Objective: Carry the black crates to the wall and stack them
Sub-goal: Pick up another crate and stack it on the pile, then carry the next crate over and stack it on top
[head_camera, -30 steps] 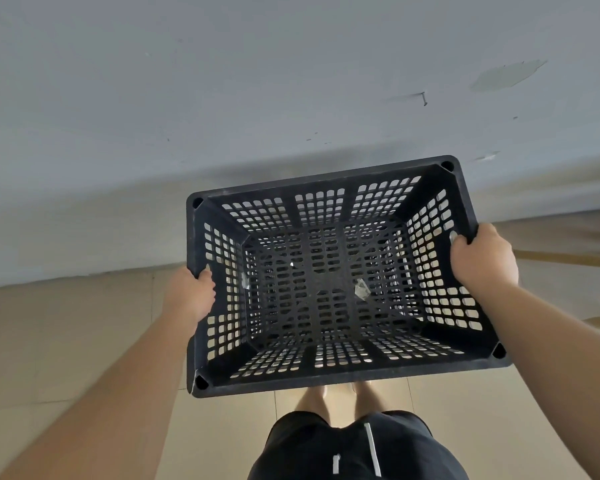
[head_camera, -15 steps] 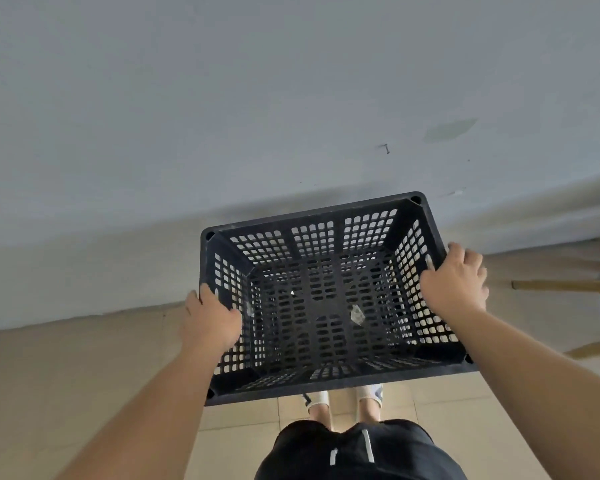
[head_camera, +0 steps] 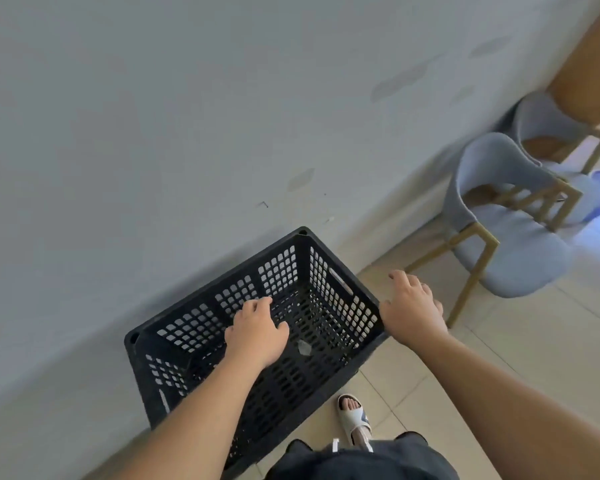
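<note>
Black perforated plastic crate (head_camera: pixel 331 301) stood upright on the beige tiled floor (head_camera: pixel 499 362), long side against the grey wall (head_camera: pixel 153 133); left hand (head_camera: pixel 255 332) hovered over its interior, fingers loosely spread, holding nothing; right hand (head_camera: pixel 413 306), likewise spread and empty, hung beside its right rim.

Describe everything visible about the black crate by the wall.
The black crate is rectangular, open-topped, plastic-looking, with grid-holed walls and bottom and a handle slot in each short side. It stands upright on the floor, long side along the wall. A pale scrap lies inside. The left hand hovers over it; the right hand is at its corner, contact unclear.
</note>
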A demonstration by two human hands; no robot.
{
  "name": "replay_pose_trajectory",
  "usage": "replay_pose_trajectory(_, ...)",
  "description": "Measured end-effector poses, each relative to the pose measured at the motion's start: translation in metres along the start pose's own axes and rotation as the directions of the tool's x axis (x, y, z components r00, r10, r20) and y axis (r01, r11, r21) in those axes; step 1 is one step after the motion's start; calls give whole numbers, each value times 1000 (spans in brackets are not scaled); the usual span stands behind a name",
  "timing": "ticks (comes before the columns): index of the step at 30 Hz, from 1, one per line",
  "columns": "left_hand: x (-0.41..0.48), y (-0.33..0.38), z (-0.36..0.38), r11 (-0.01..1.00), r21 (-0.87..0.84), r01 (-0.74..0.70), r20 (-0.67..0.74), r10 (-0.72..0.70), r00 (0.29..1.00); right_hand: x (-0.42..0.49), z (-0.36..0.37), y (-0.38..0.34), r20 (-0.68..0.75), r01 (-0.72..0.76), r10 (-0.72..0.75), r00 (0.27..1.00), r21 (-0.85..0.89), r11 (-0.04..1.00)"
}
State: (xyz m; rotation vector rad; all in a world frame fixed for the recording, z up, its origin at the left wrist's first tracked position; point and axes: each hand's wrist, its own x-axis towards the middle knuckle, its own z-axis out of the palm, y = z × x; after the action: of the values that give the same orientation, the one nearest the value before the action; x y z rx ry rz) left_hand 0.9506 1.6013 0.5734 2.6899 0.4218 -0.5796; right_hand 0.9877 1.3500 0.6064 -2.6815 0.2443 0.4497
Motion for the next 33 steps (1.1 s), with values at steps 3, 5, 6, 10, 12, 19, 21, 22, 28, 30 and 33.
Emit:
replay_pose_trajectory(3, -6, 24, 3, 991, 49, -128, 53, 126, 991, -37, 1, 22, -41, -93, 93, 995, 13, 996)
replay_pose_trajectory(5, -14, 42, 9, 975, 79, -207, 84, 201, 976, -62, 3, 38, -48, -150, 151, 987, 25, 988)
replay_pose_trajectory(6, -19, 52, 12, 965, 95, -246, 105, 236, 966, -74, 3, 47, -41, -184, 185, 982, 32, 982)
replay_pose_trajectory(10, -46, 102, 30, 890, 177, -421, 182, 391, 902, -120, 1, 95, -14, -364, 365, 931, 52, 930)
replay_pose_trajectory(12, -61, 131, 41, 841, 212, -499, 197, 463, 864, -140, -3, 123, -20, -460, 462, 886, 77, 885)
replay_pose_trajectory(19, -142, 251, 99, 631, 285, -721, 286, 662, 693, -226, -26, 244, -64, -677, 701, 711, 208, 706)
replay_pose_trajectory(21, -175, 290, 124, 559, 304, -771, 312, 706, 635, -255, -35, 286, -90, -708, 745, 661, 252, 659)
replay_pose_trajectory(22, -194, 310, 139, 521, 318, -792, 326, 724, 608, -272, -39, 307, -97, -723, 765, 637, 271, 636)
replay_pose_trajectory(28, -319, 411, 229, 280, 290, -915, 431, 816, 386, -378, -57, 432, -92, -802, 886, 454, 391, 451)
replay_pose_trajectory(30, -357, 436, 256, 209, 264, -942, 471, 824, 315, -413, -58, 468, -79, -817, 920, 384, 434, 379)
replay_pose_trajectory(33, -407, 469, 292, 108, 241, -964, 534, 815, 225, -460, -60, 512, -52, -830, 959, 280, 488, 269)
